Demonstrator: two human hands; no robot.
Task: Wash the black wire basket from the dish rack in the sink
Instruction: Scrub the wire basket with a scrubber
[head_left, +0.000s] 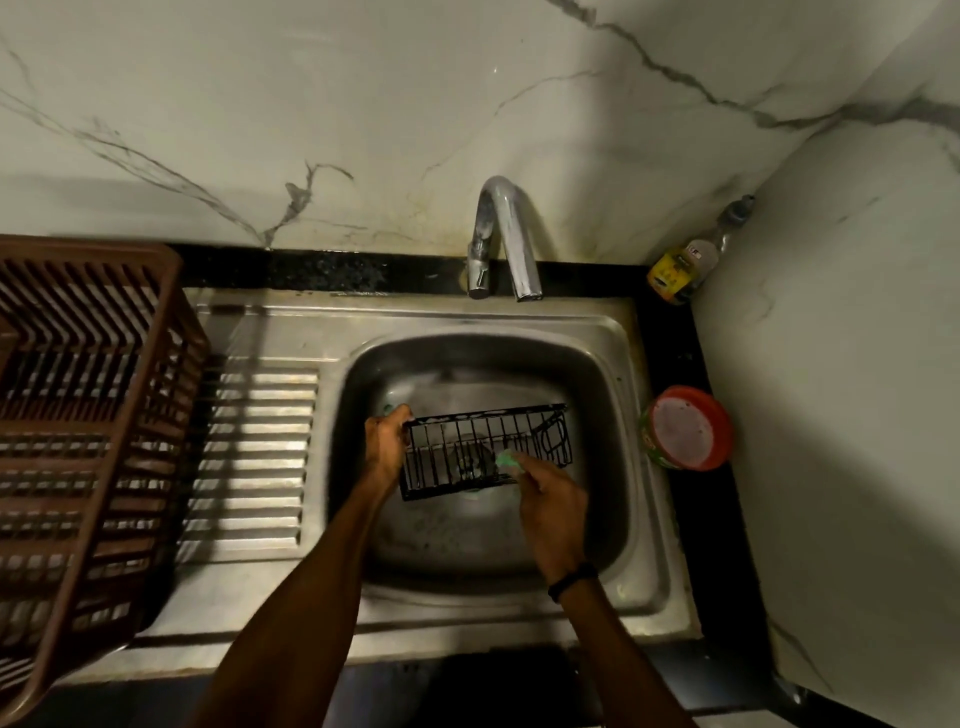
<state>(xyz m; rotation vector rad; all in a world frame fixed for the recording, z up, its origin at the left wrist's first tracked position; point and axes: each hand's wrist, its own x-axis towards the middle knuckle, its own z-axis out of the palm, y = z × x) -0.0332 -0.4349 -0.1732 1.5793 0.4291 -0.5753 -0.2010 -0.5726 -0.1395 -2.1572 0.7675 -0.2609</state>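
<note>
Over the steel sink (467, 319), the left hand (387, 441) gripped the left end of the black wire basket (485, 449), seemingly steadying it above the drain. The right hand (550, 499) pinched a green scrubber (506, 460) against the basket's near wires. A brown dish rack (88, 415) stood left on the draining board (254, 457), and farther back were a chrome tap (511, 244) and a marble-veined wall (363, 104).

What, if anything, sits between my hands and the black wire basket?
Nothing visible. The left hand grips the basket by its left end, and the right hand presses a green scrubber against its front wires, inside the sink.
</note>
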